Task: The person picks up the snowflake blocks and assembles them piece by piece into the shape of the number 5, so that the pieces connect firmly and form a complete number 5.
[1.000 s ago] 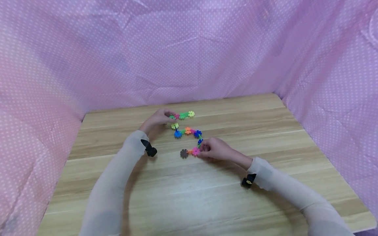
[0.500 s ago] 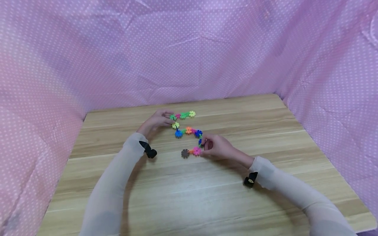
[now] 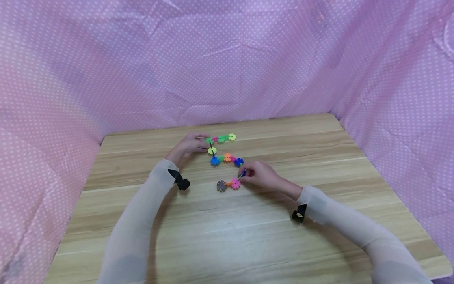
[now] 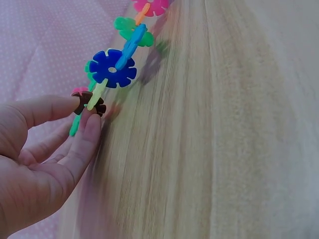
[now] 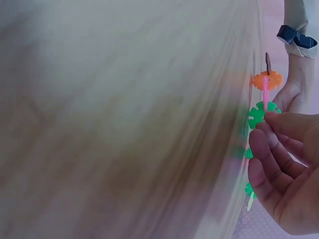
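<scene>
A chain of colourful snowflake-shaped plastic linking discs lies in a 5-like curve on the wooden table (image 3: 227,228). My left hand (image 3: 189,146) is at the chain's upper left corner. In the left wrist view its thumb and fingers pinch a brown disc (image 4: 82,102), beside a dark blue disc (image 4: 112,68). My right hand (image 3: 260,174) is at the lower right bend, thumb and index finger pinching the chain by a green disc (image 5: 256,115); the fingers partly hide that bend. The lower end carries a pink disc (image 3: 235,184) and a grey-brown disc (image 3: 221,186).
A pink dotted cloth (image 3: 227,71) hangs behind the table and along both sides. Each wrist wears a black strap with a small camera, such as the left strap (image 3: 179,180). The chain's upper row ends in a yellow disc (image 3: 232,137).
My right fingers have shifted slightly at the lower right bend, and the blue and green pieces there have tilted outward. The upper row has slid slightly right. My left hand stays nearly in place.
</scene>
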`<state>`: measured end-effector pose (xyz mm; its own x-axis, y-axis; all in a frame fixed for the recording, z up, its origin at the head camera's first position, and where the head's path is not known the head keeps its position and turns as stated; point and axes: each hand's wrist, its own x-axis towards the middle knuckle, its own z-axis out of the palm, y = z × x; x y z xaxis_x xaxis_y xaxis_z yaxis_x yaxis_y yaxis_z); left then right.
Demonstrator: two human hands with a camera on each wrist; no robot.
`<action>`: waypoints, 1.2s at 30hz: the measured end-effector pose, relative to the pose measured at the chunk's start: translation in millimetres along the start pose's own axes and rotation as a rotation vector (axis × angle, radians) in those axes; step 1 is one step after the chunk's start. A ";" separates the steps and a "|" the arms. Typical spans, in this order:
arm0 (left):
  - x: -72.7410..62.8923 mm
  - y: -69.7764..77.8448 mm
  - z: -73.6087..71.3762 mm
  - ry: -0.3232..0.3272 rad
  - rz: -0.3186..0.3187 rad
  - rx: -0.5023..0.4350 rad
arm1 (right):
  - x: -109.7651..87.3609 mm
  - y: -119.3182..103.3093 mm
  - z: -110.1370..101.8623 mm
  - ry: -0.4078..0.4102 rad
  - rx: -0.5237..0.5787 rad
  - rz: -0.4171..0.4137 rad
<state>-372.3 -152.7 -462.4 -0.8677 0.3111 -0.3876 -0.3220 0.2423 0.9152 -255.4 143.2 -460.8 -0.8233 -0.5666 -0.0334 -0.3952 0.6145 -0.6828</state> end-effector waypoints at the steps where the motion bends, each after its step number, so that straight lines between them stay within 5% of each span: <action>1: -0.1 0.2 0.1 0.002 0.000 -0.003 | 0.5 -0.4 0.1 0.002 0.000 0.002; 14: 3.7 2.7 1.4 0.061 -0.031 -0.081 | 12.4 2.7 1.7 -0.025 0.165 0.012; 36: 12.3 -0.6 2.9 0.082 -0.029 -0.071 | 19.3 3.8 3.6 -0.058 0.196 -0.014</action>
<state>-381.7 -146.3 -468.0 -0.8847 0.2280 -0.4067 -0.3713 0.1832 0.9103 -271.3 132.6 -466.7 -0.7913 -0.6083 -0.0614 -0.3147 0.4914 -0.8121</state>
